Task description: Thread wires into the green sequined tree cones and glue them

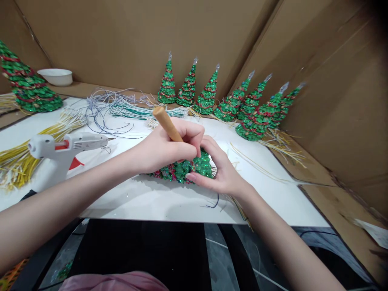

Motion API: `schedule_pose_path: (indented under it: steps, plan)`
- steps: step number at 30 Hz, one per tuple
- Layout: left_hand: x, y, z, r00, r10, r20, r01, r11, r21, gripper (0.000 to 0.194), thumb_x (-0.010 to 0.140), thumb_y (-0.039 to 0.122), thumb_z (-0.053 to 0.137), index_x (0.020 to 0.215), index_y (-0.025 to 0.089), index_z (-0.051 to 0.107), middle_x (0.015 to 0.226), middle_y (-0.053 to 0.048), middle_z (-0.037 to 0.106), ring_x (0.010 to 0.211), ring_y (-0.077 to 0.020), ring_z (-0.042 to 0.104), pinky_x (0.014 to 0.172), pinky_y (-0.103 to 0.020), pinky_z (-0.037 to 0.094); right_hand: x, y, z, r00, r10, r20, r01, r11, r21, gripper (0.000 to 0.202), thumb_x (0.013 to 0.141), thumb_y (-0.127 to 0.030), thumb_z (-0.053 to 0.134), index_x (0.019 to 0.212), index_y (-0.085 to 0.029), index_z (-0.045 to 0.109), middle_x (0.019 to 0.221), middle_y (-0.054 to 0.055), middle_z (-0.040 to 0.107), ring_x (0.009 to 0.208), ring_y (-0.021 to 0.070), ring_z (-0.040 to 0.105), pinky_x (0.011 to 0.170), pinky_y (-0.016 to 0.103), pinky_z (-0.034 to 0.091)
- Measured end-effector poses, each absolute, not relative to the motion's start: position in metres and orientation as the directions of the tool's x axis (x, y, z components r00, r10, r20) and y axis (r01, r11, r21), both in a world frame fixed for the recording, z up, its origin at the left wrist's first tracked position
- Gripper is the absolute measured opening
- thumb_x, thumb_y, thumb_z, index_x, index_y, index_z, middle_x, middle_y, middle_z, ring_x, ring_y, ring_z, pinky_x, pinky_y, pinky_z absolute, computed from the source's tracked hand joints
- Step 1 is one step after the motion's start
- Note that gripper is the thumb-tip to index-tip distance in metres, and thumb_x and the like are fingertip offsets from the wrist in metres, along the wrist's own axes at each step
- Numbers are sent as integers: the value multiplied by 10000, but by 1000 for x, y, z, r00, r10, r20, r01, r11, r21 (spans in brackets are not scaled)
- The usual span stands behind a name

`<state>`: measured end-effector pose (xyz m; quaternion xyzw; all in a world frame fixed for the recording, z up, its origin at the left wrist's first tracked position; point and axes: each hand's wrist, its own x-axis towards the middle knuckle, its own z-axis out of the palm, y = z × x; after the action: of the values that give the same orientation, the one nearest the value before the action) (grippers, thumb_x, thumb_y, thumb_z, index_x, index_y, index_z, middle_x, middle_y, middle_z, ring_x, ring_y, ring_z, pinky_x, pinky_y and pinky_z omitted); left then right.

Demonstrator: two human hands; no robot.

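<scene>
A small beaded Christmas tree (174, 171), green with red garland, lies on its side on the white board (121, 202) in front of me. My right hand (224, 171) grips it around its wide base, thumb on the near side. Closed around a tool with a round wooden handle (166, 123), my left hand (169, 147) is just above the tree. The handle slants up out of the fist, and the tool's working end is hidden by my fingers and the beads. Both hands are close together, nearly touching.
A white glue gun (81, 141) stands at left beside bundled yellow wires (18, 161). Loose wires (133, 109) lie behind my hands. Several small trees (206, 97) line the cardboard wall (121, 40). At far left are a larger tree (33, 89) and a white bowl (59, 76).
</scene>
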<state>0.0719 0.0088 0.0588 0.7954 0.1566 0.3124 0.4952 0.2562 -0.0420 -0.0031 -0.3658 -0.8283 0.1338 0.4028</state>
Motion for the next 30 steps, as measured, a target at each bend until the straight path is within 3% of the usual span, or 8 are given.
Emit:
schedule_pose_path:
  steps: [9, 16, 30]
  plan:
    - [75, 21, 46, 773, 592, 228, -127, -208, 970, 127, 586, 71, 579, 504, 150, 520, 474, 45, 484, 415, -49, 382, 384, -203, 236, 257, -41, -4, -412, 708, 573, 500, 702, -507, 516, 781, -411, 731, 1238, -287, 525, 1276, 78, 574, 1188, 297, 533, 1033, 499, 435]
    - [76, 21, 41, 773, 609, 179, -162, -83, 983, 109, 550, 61, 582, 488, 140, 539, 455, 37, 531, 383, -44, 415, 350, -175, 229, 257, -42, -3, -405, 724, 559, 497, 687, -530, 644, 792, -405, 728, 1370, -290, 469, 1398, 86, 523, 1261, 310, 502, 1075, 504, 407]
    - [74, 21, 39, 710, 690, 142, -246, 53, 968, 76, 517, 63, 602, 494, 132, 580, 388, 44, 491, 334, -25, 373, 326, -149, 155, 259, -43, -3, -426, 687, 589, 507, 721, -474, 795, 777, -388, 750, 1465, -308, 360, 1473, 94, 466, 1348, 306, 452, 1122, 532, 381]
